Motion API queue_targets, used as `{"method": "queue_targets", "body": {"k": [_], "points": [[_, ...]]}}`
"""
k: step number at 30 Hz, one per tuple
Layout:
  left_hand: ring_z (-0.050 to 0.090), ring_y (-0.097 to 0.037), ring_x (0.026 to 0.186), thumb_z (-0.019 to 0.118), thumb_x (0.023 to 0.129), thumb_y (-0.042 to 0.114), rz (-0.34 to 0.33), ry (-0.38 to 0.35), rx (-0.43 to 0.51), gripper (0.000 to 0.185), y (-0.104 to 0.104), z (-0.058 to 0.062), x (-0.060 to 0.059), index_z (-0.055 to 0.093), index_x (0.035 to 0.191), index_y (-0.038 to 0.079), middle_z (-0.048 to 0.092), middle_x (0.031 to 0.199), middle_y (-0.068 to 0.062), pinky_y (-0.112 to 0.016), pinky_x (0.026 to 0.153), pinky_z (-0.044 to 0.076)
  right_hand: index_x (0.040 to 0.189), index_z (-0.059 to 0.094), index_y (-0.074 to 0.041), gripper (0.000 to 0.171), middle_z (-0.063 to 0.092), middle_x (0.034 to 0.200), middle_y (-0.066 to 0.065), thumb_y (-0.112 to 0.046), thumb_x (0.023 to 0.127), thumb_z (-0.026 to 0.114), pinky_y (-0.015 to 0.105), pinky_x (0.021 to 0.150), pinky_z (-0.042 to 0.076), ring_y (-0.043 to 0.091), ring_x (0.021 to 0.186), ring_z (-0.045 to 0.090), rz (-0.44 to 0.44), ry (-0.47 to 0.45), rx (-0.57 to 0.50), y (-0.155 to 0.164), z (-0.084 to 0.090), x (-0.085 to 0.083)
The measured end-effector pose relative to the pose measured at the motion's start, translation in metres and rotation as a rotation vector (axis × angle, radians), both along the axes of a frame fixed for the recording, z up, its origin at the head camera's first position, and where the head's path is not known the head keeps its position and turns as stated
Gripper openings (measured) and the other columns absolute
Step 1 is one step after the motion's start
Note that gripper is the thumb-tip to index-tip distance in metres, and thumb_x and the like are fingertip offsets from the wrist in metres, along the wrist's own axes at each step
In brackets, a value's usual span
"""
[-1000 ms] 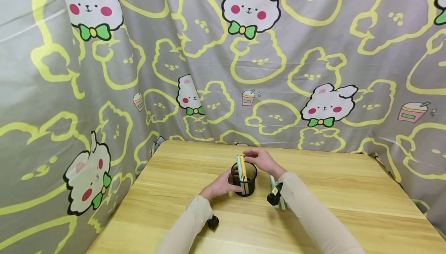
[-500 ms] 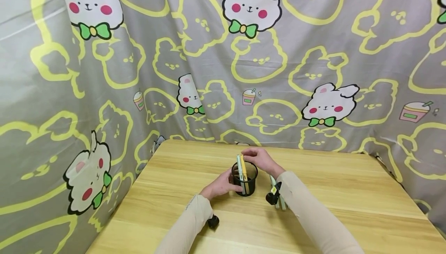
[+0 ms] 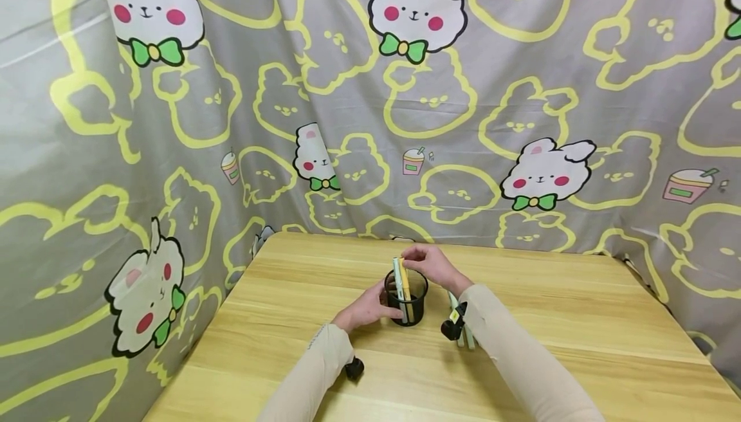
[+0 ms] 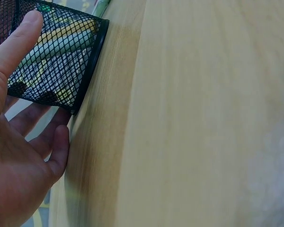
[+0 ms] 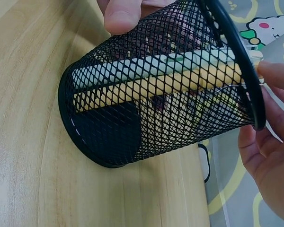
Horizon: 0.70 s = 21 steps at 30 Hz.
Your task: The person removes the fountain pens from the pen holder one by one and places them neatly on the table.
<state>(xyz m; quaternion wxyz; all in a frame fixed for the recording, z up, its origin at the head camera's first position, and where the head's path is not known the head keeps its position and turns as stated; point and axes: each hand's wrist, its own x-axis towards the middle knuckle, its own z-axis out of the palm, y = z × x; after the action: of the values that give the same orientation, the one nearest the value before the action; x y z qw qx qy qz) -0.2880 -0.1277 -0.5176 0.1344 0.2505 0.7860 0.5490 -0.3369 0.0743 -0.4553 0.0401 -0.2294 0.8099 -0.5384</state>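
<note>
A black mesh pen holder [image 3: 412,311] stands upright on the table. My left hand [image 3: 366,306] grips its left side, the thumb lying across the mesh in the left wrist view. Inside lean a pale green marker [image 5: 151,65] and a yellow marker [image 5: 161,84], side by side, their tops above the rim. My right hand [image 3: 435,267] is at the holder's far right rim, its fingertips pinching the top of the yellow marker. In the right wrist view those fingertips are partly hidden by the rim and cut off by the frame edge.
Several pale green markers [image 3: 470,338] lie on the wooden table [image 3: 278,345] to the right of the holder, partly covered by my right forearm and its wrist camera [image 3: 453,327]. A patterned curtain [image 3: 359,100] hangs behind and to the left of the table.
The yellow marker's top has shifted slightly left, closer to the green one, with my right fingertips moving along with it. My left hand and the holder have stayed still.
</note>
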Motion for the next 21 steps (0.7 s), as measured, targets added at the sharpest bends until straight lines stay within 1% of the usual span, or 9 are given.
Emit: {"method": "queue_targets", "body": {"k": [4,6,11,15,21], "points": [[0.052,-0.017,0.115,0.075,0.082,0.011,-0.001,0.004,0.005,0.083,-0.0007,-0.0006,0.0002,0.027,0.149,0.022,0.051,0.132,-0.003,-0.035,0.099,0.038,0.101,0.066,-0.003,0.016,0.064,0.086,0.005,-0.012,0.087,0.069,0.031,0.074,0.049,0.016,0.081,0.059,-0.012,-0.009,0.005,-0.0009,0.0010,-0.0004],[0.053,-0.017,0.113,0.075,0.082,0.011,0.002,0.005,0.005,0.083,-0.0008,-0.0008,0.0002,0.028,0.149,0.021,0.053,0.130,-0.003,-0.035,0.098,0.039,0.102,0.066,-0.002,0.018,0.064,0.086,0.005,-0.011,0.087,0.069,0.031,0.074,0.049,0.017,0.080,0.059,-0.013,-0.013,0.006,-0.0011,0.0011,-0.0009],[0.056,-0.017,0.109,0.075,0.082,0.011,0.009,0.008,-0.005,0.082,-0.0007,-0.0006,0.0000,0.028,0.149,0.021,0.057,0.124,-0.002,-0.034,0.096,0.041,0.106,0.066,-0.002,0.021,0.064,0.090,0.005,-0.012,0.087,0.069,0.033,0.075,0.049,0.017,0.083,0.058,0.000,-0.017,0.017,-0.0036,0.0007,-0.0017],[0.056,-0.016,0.109,0.074,0.082,0.010,0.002,-0.002,0.006,0.082,-0.0007,-0.0003,-0.0003,0.027,0.149,0.021,0.057,0.124,-0.002,-0.033,0.095,0.042,0.108,0.066,-0.003,0.023,0.065,0.094,0.004,-0.012,0.088,0.068,0.035,0.079,0.050,0.018,0.087,0.059,0.012,-0.001,0.029,-0.0059,0.0016,-0.0006],[0.055,-0.016,0.110,0.074,0.082,0.009,0.009,-0.006,0.005,0.082,-0.0007,0.0001,0.0007,0.028,0.149,0.021,0.056,0.126,-0.003,-0.034,0.096,0.041,0.109,0.066,-0.002,0.022,0.066,0.094,0.005,-0.011,0.089,0.067,0.036,0.080,0.050,0.019,0.088,0.060,0.013,-0.008,0.038,-0.0059,0.0034,0.0013]]}}
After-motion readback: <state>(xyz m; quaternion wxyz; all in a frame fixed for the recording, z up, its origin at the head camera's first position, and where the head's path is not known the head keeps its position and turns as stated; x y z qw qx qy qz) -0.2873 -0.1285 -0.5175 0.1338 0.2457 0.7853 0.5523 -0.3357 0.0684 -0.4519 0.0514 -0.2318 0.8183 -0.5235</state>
